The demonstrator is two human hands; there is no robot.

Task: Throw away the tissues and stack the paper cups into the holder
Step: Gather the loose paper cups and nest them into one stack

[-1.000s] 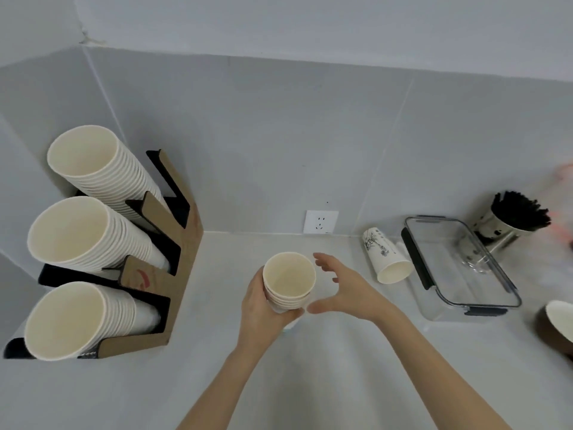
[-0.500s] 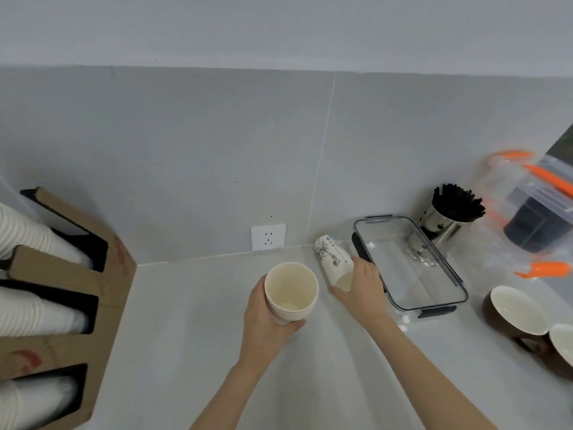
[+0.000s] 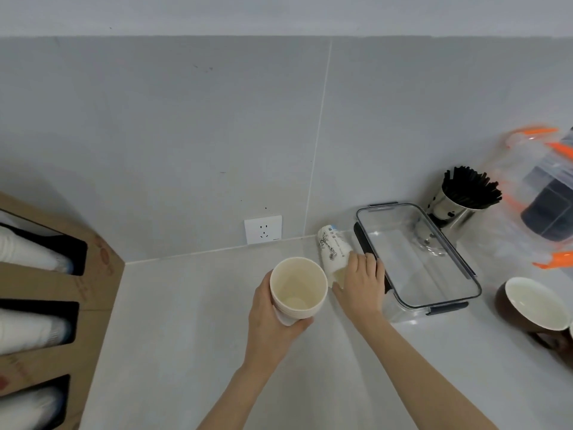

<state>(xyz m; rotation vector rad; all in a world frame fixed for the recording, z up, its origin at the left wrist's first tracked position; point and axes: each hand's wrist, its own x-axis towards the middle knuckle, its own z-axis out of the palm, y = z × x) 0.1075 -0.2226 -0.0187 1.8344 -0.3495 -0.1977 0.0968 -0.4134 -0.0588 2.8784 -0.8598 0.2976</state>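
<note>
Left hand (image 3: 273,318) is holding a short stack of nested paper cups (image 3: 298,288), mouth up, with its grip wrapped round the lower wall. Taking the clear container (image 3: 417,259) as landmark: the stack is sitting left of it, above the surface (image 3: 192,330).

Right hand (image 3: 361,282) is lying over the printed cup (image 3: 332,251), which is resting on its side just left of the container and near the back wall. Fingers are curling over the cup's mouth end; whether the grip is closing on it yet, I cannot tell, since the hand is covering the contact.

Cup holder (image 3: 93,293) is standing far left of the container, its slots already holding cup rows.

Risks, as I judge them:
- Printed cup is thin and lying on its side, so it may roll or crush under the fingers.
- The knuckles are nearly touching the container's dark latch, so a lift could nudge the container.
- A tilted insert into the stack could jam.

Hard to make out:
- The holder is cut off at the frame edge.
- No tissues or bin are showing.
- Items right of the container, an orange-trimmed one among them, are blurred.
</note>
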